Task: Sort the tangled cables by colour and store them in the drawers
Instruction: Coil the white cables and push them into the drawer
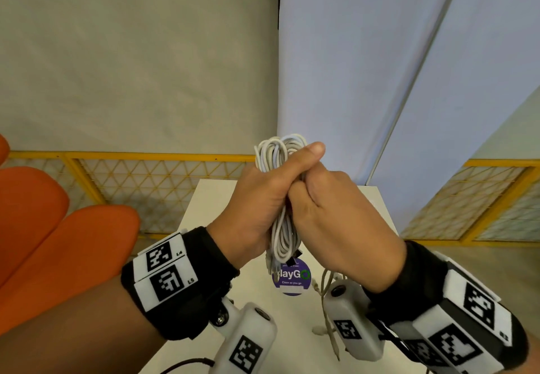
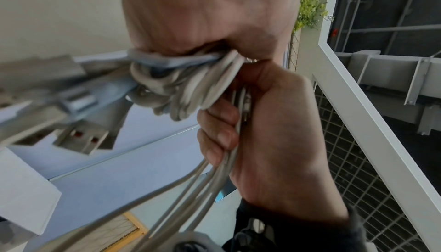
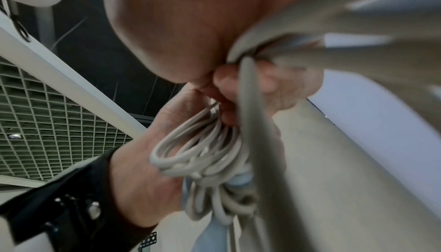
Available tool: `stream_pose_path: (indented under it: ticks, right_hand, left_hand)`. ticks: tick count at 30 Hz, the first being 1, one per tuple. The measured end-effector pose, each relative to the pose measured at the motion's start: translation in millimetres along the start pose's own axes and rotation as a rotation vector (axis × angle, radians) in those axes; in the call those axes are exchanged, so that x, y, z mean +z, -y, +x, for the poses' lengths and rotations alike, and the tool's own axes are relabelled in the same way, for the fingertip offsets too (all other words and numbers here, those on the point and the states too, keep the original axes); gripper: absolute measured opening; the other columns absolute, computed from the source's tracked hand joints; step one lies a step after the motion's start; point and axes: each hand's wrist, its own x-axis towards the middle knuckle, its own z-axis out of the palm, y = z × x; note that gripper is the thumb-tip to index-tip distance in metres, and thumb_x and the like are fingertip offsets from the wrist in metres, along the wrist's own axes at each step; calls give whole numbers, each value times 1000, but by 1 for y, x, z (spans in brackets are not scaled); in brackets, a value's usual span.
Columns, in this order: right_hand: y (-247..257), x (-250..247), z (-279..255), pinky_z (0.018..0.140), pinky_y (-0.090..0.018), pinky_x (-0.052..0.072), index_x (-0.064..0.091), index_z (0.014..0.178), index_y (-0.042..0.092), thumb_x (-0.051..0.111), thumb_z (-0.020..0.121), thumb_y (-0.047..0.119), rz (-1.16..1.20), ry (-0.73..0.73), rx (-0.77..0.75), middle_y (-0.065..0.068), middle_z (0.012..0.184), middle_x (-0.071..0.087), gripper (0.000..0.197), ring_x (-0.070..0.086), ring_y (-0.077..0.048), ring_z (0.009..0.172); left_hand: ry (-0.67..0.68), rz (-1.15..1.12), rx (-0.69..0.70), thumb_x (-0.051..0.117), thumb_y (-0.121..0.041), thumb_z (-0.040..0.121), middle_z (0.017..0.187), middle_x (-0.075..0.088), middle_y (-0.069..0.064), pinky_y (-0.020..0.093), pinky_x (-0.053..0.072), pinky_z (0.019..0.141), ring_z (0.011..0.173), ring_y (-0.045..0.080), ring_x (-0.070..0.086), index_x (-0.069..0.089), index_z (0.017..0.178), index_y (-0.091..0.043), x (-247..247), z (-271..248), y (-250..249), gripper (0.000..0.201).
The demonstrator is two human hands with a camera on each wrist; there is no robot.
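Observation:
A coiled bundle of white cables (image 1: 284, 236) stands upright between both hands, above a white tabletop (image 1: 204, 221). My left hand (image 1: 263, 195) grips its middle, thumb across the top loops. My right hand (image 1: 330, 207) holds the same bundle from the right, fingers curled into it. A USB plug (image 1: 271, 268) hangs from the lower loops. In the left wrist view the bundle (image 2: 186, 86) sits under my left palm, with blurred USB plugs (image 2: 81, 139) close to the lens. The right wrist view shows the loops (image 3: 203, 156) against my left hand (image 3: 143, 171). No drawers are in view.
A loose beige cable (image 1: 325, 286) lies on the tabletop near a round purple sticker (image 1: 292, 280). Orange chairs (image 1: 58, 242) stand to the left. A yellow mesh fence (image 1: 146, 180) runs behind the table, with pale wall panels above it.

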Motion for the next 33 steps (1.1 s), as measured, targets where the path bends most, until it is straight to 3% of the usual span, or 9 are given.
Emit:
stream_pose_path:
  ticks: [2,4,6,10,16,20,24,27,33]
  right_hand:
    - [-1,-5,-2,45,-32,24,52,74,5,29,88,11,-144,47,-141,-4,63,41,28,29,-21,49]
    - [-1,-11,-3,42,-28,10,54,67,4,31,84,8,-254,114,-247,-10,59,39,28,20,-22,49]
    - [-4,-13,-3,46,-24,1,52,63,4,32,83,8,-311,120,-303,-7,60,27,28,16,-22,51]
    - [-8,-12,-3,43,-26,10,51,61,4,31,82,6,-350,120,-340,-9,55,33,29,15,-19,49]
    - [5,-6,-8,30,-29,14,47,77,7,41,82,7,-240,26,-64,-4,65,30,8,25,-19,35]
    - [11,-6,-11,44,-24,0,48,77,8,17,83,5,-461,77,-9,-9,72,23,32,5,-16,43]
    - [14,-3,-12,50,-23,-3,54,76,7,-2,83,2,-538,21,71,-1,57,15,57,-4,-14,46]
    - [13,-4,-12,50,-21,1,53,60,9,4,73,-3,-508,-54,24,-2,51,20,52,6,-19,45]
    - [12,-2,-12,52,-22,-3,53,67,6,8,85,-2,-580,-81,99,0,54,10,49,1,-14,46]
  left_hand:
    - [25,16,-20,78,-36,65,73,59,12,25,52,55,63,19,62,64,91,5,-1,0,0,50]
    - [36,44,-49,79,-34,65,72,63,13,27,54,57,65,21,64,65,85,-1,-1,0,1,41]
    - [23,63,-68,80,-34,65,80,63,18,29,54,59,71,26,63,66,93,7,-2,1,2,52]
    - [-34,86,-44,74,-25,84,55,52,2,23,45,50,51,16,52,55,61,-14,2,2,4,31]
    - [-187,132,124,74,-21,84,56,47,1,26,42,54,55,17,48,50,60,-18,7,10,-1,34]
    - [-223,115,152,75,-13,81,57,42,1,26,40,51,56,18,43,46,58,-21,10,15,-6,38]
    - [-109,107,78,81,-18,76,72,44,8,31,41,60,69,23,42,52,74,-15,12,15,-3,29]
    - [-36,108,-13,83,-27,66,83,46,7,34,42,67,74,24,45,56,86,-16,11,14,-1,36]
    - [-77,127,-49,78,-22,82,65,43,3,26,42,57,56,16,45,49,68,-18,10,17,1,33]
